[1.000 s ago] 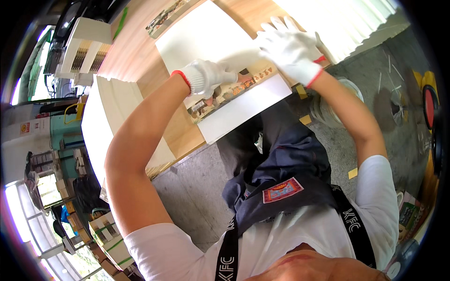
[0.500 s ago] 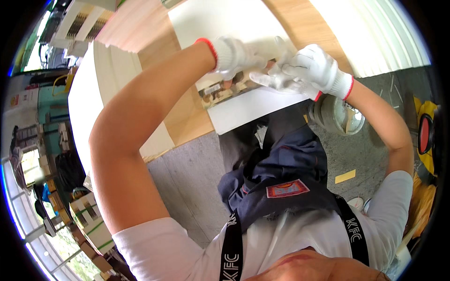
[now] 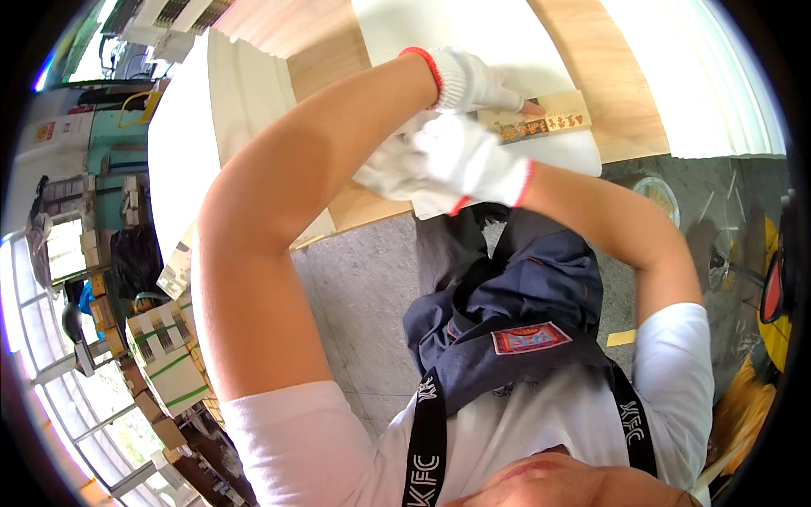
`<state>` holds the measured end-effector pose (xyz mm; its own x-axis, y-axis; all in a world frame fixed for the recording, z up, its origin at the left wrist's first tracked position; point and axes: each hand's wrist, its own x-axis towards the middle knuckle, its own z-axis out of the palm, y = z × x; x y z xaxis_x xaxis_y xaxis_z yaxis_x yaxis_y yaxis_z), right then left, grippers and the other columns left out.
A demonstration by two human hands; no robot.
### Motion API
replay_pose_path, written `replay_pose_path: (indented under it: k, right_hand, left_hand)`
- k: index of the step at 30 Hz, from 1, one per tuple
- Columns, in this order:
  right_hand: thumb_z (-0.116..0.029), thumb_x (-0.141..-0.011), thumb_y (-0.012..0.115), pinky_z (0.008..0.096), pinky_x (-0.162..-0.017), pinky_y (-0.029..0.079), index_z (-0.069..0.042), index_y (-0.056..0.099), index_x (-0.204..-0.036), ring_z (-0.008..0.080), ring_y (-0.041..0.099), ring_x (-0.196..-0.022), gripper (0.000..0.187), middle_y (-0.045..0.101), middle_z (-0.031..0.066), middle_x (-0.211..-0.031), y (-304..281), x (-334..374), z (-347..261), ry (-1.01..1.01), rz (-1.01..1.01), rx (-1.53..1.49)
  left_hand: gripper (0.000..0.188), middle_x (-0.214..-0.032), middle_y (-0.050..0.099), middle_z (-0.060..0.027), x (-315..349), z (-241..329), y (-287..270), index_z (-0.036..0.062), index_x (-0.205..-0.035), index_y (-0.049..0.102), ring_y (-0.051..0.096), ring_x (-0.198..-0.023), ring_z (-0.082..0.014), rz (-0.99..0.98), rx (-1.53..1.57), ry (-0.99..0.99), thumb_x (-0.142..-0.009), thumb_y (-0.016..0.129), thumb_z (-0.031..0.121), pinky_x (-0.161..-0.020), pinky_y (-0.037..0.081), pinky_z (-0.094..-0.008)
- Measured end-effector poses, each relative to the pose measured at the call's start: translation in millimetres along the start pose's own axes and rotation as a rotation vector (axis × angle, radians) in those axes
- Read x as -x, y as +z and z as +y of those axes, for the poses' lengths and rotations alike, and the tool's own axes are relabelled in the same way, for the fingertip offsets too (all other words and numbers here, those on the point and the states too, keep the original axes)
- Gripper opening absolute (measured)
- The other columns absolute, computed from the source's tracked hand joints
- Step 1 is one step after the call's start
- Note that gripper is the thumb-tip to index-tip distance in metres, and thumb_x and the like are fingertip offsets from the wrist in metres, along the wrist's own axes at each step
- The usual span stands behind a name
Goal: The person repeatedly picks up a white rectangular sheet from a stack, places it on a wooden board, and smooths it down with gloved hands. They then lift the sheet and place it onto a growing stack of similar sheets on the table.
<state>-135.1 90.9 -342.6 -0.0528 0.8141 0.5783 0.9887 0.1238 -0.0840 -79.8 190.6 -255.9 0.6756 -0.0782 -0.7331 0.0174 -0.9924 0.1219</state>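
Note:
My left hand (image 3: 480,84), in a white knitted glove with a red cuff, reaches across the work surface. Its fingers are stretched out, and a bare fingertip presses on a cream-and-brown printed strip (image 3: 557,121). The strip lies over a white sheet (image 3: 568,154) at the near edge of the wooden table. My right hand (image 3: 473,159), gloved too, crosses in front of the left forearm. It is closed on a bunched white glove (image 3: 393,173) with a red edge, smeared by motion. Both hands hide the left part of the strip.
White sheets are stacked on the right (image 3: 701,76), with another pale stack (image 3: 245,101) on the left. A round container (image 3: 657,196) stands on the grey floor (image 3: 355,313), near a yellow slip (image 3: 621,338). Strapped bundles (image 3: 169,359) stand far left.
My right hand has swept left with the bunched glove, from the strip's right end to its left part. My left hand is now at the strip's middle, and the strip's right end shows.

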Motion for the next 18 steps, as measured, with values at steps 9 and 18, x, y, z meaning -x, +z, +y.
replay_pose_path:
  k: [9,18]
  right_hand:
    - [-0.021,-0.083,0.059,0.0354,-0.066,0.049,-0.014,0.066,-0.105,0.0192,0.062,-0.075,0.023,0.062,0.0035,-0.085,8,-8,-14,-0.009,0.028,0.13]
    - [-0.024,-0.086,0.061,0.0366,-0.063,0.053,-0.015,0.072,-0.077,0.0242,0.068,-0.078,0.017,0.068,0.0052,-0.082,-56,38,27,0.313,-0.191,-0.167]
  left_hand:
    - [0.073,-0.144,0.048,-0.0084,3,4,-3,0.0534,-0.149,0.03,0.055,-0.125,-0.0337,-0.067,-0.37,0.166,-0.089,0.065,0.03,-0.102,0.048,-0.044]
    - [0.098,-0.134,0.055,-0.0066,1,-2,13,0.0453,-0.152,0.026,0.066,-0.106,-0.0316,0.122,-0.629,0.21,-0.077,0.072,0.002,-0.086,0.056,-0.0413]
